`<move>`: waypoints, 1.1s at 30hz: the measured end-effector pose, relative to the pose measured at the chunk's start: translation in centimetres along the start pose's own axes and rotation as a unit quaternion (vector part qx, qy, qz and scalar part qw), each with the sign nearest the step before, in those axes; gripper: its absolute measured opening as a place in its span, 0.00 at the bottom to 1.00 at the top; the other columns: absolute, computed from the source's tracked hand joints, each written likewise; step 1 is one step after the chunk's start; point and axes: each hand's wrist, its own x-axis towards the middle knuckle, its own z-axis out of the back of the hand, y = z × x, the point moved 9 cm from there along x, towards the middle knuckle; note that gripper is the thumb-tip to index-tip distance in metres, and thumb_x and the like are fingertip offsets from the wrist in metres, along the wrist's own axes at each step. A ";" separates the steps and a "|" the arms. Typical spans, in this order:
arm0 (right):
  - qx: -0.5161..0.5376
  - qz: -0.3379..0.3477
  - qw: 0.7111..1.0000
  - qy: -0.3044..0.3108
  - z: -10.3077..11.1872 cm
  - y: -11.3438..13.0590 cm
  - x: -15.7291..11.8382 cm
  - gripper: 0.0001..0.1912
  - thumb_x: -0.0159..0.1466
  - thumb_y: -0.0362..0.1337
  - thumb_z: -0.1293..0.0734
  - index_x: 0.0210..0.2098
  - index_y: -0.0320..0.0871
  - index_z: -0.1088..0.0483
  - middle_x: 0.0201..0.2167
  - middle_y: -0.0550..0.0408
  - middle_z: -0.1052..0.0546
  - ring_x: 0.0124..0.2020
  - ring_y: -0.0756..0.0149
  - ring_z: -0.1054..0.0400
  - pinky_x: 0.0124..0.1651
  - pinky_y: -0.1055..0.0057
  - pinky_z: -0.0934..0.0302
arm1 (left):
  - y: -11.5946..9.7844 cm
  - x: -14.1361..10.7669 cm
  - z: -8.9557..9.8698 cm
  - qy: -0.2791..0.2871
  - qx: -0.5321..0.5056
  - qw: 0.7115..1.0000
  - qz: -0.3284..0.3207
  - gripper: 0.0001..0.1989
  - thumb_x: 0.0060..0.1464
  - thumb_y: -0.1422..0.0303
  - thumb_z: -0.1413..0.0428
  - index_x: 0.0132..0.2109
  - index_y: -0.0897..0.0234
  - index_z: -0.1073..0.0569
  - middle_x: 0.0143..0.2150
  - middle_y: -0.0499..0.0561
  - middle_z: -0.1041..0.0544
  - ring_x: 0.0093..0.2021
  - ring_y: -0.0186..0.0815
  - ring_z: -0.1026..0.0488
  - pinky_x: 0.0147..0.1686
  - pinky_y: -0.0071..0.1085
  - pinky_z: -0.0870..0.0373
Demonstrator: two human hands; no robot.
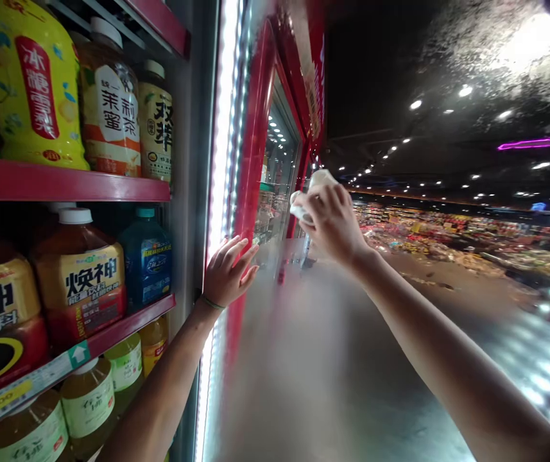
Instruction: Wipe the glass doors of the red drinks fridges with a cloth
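Note:
My right hand (335, 215) is raised in the middle of the view, its fingers closed round a crumpled white cloth (323, 179). It is at the upper part of a fogged glass door (298, 359); whether the cloth presses on the pane I cannot tell. Lower and further left, my left hand (226, 273) has its fingers spread and holds nothing. It lies by the lit edge strip (210, 385) of the cooler, with a thin band round the wrist.
Cooler shelves on the left carry bottled drinks, among them a yellow bottle (29, 83), an amber bottle (82, 276) and a blue bottle (147, 256). A red-framed cooler (262, 83) stands ahead. Store displays (414, 237) spread out at the right.

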 end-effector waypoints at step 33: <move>0.025 0.070 0.997 0.020 -4.1 4.2 7.2 0.23 0.70 0.23 0.41 0.59 0.41 0.24 0.53 0.42 0.24 0.58 0.47 0.33 0.63 0.44 0.31 | 0.1 0.0 1.0 -0.027 -0.011 1.000 -0.008 0.23 0.64 0.69 0.38 0.64 0.59 0.29 0.55 0.57 0.20 0.61 0.46 0.22 0.64 0.46 0.23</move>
